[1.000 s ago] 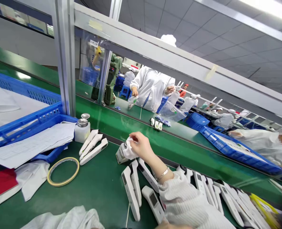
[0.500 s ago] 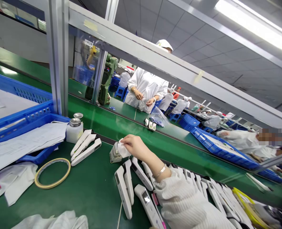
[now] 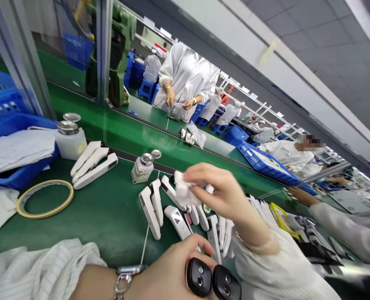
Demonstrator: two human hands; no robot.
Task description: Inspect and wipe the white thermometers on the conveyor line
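My right hand (image 3: 224,193) pinches a folded white cloth (image 3: 185,189) and is raised over the white handheld thermometers (image 3: 176,221) lying on the green bench. Low in the view, my left hand (image 3: 169,266) is closed around two infrared thermometers (image 3: 199,276); their black sensor ends face me and their bodies are mostly hidden. Beyond the cloth stands a small dispenser bottle (image 3: 142,171) with its metal lid flipped up. More white thermometers (image 3: 94,164) lie in a group at the left.
A second dispenser bottle (image 3: 70,141) stands beside a blue tray (image 3: 19,177) of papers. A tape roll (image 3: 46,199) lies on the bench. At right are a yellow-rimmed tray (image 3: 280,216) and another person's arm (image 3: 338,221). A co-worker (image 3: 185,83) stands across the green line.
My right hand has lifted the cloth off the bottle and come right and nearer. My left hand has come into view with two thermometers. The camera has tilted down.
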